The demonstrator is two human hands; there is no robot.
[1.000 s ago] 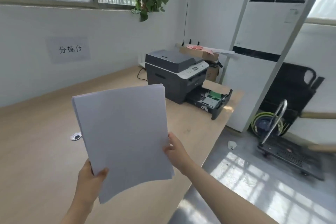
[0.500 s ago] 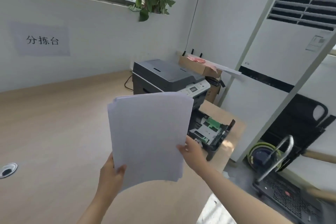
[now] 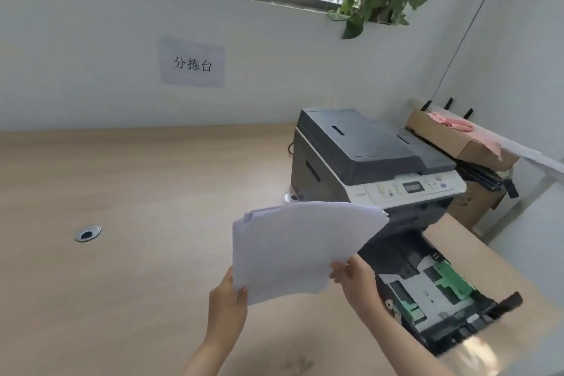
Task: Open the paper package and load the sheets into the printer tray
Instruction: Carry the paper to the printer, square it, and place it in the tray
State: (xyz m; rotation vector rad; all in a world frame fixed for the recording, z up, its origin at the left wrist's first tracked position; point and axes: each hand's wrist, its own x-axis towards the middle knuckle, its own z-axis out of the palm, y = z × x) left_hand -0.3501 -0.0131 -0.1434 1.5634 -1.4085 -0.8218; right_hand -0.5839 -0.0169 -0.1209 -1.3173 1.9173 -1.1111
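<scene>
step: loading | sheets (image 3: 300,246) pinched at near corners by 2 hands, left (image 3: 228,304) and right (image 3: 355,279) | tray (image 3: 433,293) open, just right of the grip (empty) | edges to be squared, then laid flat between guides.

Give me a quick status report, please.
Both hands, left and right, holding paper stack. Tray pulled out, no sheets visible. Nothing in the way.

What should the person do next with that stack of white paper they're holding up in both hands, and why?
Probably lower the stack of white paper sheets rightward and down over the pulled-out black printer tray with green guides. Both the left hand and right hand grip the stack's near edge, it hangs in the air above the wooden desk, and the tray looks open with no paper in it.
</scene>
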